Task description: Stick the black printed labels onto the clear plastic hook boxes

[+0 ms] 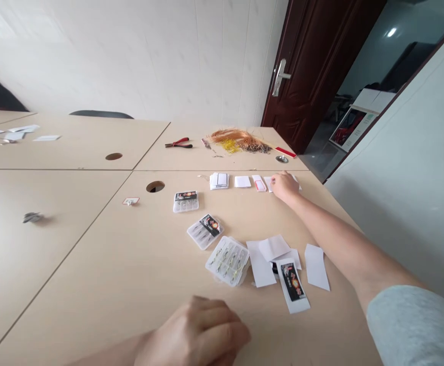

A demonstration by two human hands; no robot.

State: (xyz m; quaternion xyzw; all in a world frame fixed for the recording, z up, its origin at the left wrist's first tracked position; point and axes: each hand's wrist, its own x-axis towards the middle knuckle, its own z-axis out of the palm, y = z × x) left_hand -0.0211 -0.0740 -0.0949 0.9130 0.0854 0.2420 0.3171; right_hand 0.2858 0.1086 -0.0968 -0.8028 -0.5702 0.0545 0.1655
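My right hand [284, 186] reaches out to a row of small papers, its fingers bent down over a white slip [268, 184]; what its fingertips hold, if anything, is hidden. Beside it lie a red-edged card [259, 183], a white card [242, 181] and a stack of framed cards [219, 181]. Close to me, my left hand [201, 333] hovers low over the table with curled fingers, slightly blurred, their tips out of sight. Beyond it sit a clear compartment box [228, 260] and two labelled boxes [205, 231], [186, 201]. White papers and a black label sheet [292, 284] lie to the right.
Red-handled pliers [179, 143], a copper-coloured bundle [233, 136] with yellow pieces [229, 146] and a red strip [285, 152] are at the back. Round holes [155, 186] open in the table [92, 284]. A crumpled grey piece [32, 217] lies left.
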